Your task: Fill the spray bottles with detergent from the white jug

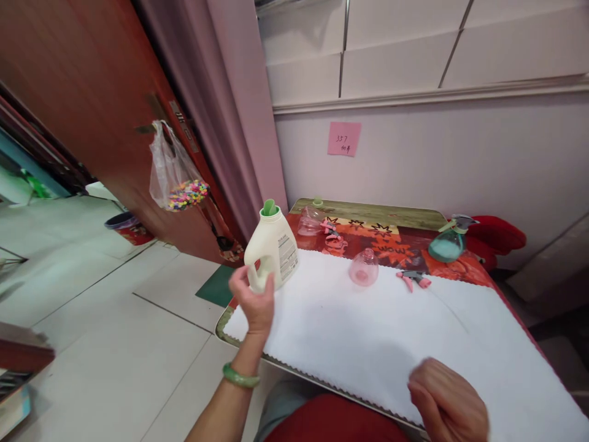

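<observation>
My left hand is closed round the handle of a cream detergent bottle with a green cap, which stands upright at the left end of the white cloth. A green bangle sits on that wrist. My right hand rests at the near edge of the cloth with its fingers curled under; nothing shows in it. A clear pink bottle body lies on the cloth near the middle, with a pink spray trigger head to its right.
A teal spray bottle stands at the table's far right, beside a red cushion. Another clear bottle and pink pieces lie at the back. A bag of coloured beads hangs on the door at left. The wall lies behind the table.
</observation>
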Demonstrator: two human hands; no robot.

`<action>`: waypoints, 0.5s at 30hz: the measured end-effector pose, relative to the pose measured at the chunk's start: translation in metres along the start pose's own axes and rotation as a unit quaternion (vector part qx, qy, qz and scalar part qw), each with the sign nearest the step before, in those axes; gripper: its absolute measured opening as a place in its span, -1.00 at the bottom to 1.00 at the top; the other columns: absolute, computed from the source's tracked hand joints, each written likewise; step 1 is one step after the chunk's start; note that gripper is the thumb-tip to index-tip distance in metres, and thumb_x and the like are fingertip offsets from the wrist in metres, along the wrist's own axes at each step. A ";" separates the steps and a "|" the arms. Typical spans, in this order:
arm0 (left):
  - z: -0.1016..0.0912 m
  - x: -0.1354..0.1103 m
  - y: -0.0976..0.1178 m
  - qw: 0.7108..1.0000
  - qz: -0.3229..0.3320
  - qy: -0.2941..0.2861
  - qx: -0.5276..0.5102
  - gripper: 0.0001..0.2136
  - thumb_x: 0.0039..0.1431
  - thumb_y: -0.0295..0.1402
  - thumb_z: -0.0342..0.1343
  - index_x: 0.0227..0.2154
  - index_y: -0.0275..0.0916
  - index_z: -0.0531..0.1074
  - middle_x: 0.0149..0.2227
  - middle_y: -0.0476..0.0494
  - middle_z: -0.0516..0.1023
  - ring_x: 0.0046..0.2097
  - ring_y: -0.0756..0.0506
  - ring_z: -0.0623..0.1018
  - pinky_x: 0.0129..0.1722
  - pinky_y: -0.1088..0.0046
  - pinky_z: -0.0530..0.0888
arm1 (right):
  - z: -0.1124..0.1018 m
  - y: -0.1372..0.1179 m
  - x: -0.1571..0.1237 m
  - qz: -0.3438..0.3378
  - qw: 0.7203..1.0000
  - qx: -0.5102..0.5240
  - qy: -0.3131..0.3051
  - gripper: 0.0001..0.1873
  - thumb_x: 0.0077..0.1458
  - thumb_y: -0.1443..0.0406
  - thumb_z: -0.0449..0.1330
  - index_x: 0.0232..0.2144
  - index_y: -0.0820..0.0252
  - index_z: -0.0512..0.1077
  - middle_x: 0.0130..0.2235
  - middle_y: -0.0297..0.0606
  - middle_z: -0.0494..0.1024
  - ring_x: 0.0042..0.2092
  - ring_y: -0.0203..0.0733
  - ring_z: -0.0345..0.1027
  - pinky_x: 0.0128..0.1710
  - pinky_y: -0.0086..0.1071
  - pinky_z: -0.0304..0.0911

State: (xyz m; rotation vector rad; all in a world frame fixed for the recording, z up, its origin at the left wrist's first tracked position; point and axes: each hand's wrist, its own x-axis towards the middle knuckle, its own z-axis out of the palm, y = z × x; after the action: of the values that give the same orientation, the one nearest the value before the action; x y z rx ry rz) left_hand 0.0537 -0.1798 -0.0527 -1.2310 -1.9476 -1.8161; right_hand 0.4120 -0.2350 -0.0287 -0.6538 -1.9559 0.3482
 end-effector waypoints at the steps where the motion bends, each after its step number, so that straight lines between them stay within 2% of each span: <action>1: -0.004 0.011 -0.008 0.999 -0.032 0.033 0.005 -0.30 0.02 -0.21 0.32 0.17 -0.23 0.15 0.20 -0.40 0.21 0.24 -0.28 0.29 0.24 0.01 0.23 | 0.008 0.000 0.018 -0.007 1.000 0.019 0.007 -0.73 0.21 0.48 0.09 -0.51 0.11 0.27 -0.62 -0.35 0.29 -0.57 -0.28 0.16 -0.54 -0.36 0.05; 2: -0.005 0.021 -0.017 0.997 -0.061 0.048 0.007 -0.21 -0.08 -0.19 0.38 0.18 -0.23 0.13 0.21 -0.40 0.20 0.24 -0.28 0.29 0.23 0.02 0.23 | 0.017 0.001 0.034 -0.009 0.999 0.038 0.011 -0.72 0.22 0.48 0.08 -0.51 0.12 0.26 -0.62 -0.35 0.31 -0.56 -0.29 0.19 -0.53 -0.37 0.05; 4: -0.001 0.035 -0.032 0.993 -0.118 0.033 -0.003 -0.17 -0.20 -0.16 0.42 0.15 -0.26 0.19 0.11 -0.37 0.35 0.09 -0.25 0.44 0.10 0.10 0.38 | 0.035 0.002 0.060 0.000 0.997 0.081 0.005 -0.69 0.24 0.47 0.08 -0.54 0.13 0.27 -0.62 -0.36 0.33 -0.56 -0.31 0.22 -0.50 -0.39 0.07; 6: 0.007 0.044 -0.043 0.986 -0.168 -0.007 -0.016 -0.33 -0.18 -0.10 0.38 0.00 -0.31 0.35 -0.12 -0.28 0.52 -0.15 -0.18 0.54 -0.13 0.21 0.48 | 0.054 0.005 0.075 0.009 0.994 0.113 -0.007 -0.67 0.26 0.43 0.09 -0.56 0.14 0.29 -0.62 -0.37 0.36 -0.55 -0.33 0.24 -0.48 -0.40 0.08; 8: 0.016 0.048 -0.049 0.978 -0.205 -0.036 -0.019 -0.50 -0.11 -0.05 0.31 -0.21 -0.34 0.47 -0.33 -0.19 0.55 -0.34 -0.13 0.52 -0.30 0.29 0.47 | 0.071 0.010 0.083 0.019 0.990 0.138 -0.017 -0.65 0.27 0.39 0.10 -0.59 0.15 0.31 -0.63 -0.37 0.38 -0.56 -0.34 0.25 -0.48 -0.41 0.08; 11: 0.024 0.054 -0.048 0.972 -0.230 -0.044 -0.005 -0.56 -0.10 0.01 0.26 -0.38 -0.34 0.49 -0.48 -0.10 0.49 -0.45 -0.07 0.44 -0.40 0.35 0.40 | 0.090 0.020 0.089 0.053 0.984 0.171 -0.026 -0.61 0.27 0.36 0.11 -0.62 0.16 0.33 -0.65 -0.38 0.38 -0.57 -0.36 0.23 -0.50 -0.44 0.08; 13: 0.023 0.060 -0.041 0.972 -0.231 -0.048 0.006 -0.55 -0.10 0.02 0.25 -0.39 -0.34 0.50 -0.52 -0.05 0.46 -0.48 -0.05 0.41 -0.43 0.37 0.38 | 0.099 0.025 0.095 0.085 0.978 0.188 -0.031 -0.63 0.26 0.34 0.13 -0.61 0.16 0.35 -0.63 -0.38 0.39 -0.57 -0.36 0.24 -0.51 -0.45 0.10; 15: 0.017 0.067 -0.027 0.974 -0.218 -0.062 0.022 -0.54 -0.12 0.02 0.28 -0.35 -0.33 0.52 -0.52 -0.02 0.45 -0.49 -0.04 0.38 -0.44 0.39 0.36 | 0.106 0.031 0.104 0.123 0.970 0.206 -0.033 -0.78 0.23 0.29 0.18 -0.49 0.16 0.44 -0.53 -0.34 0.49 -0.50 -0.32 0.33 -0.45 -0.44 0.20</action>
State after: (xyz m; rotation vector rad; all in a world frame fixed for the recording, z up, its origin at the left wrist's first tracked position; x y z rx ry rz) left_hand -0.0002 -0.1336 -0.0328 -0.9793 -2.4724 -1.9056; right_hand 0.2901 -0.1456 -0.0160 -0.6163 -1.7886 0.9127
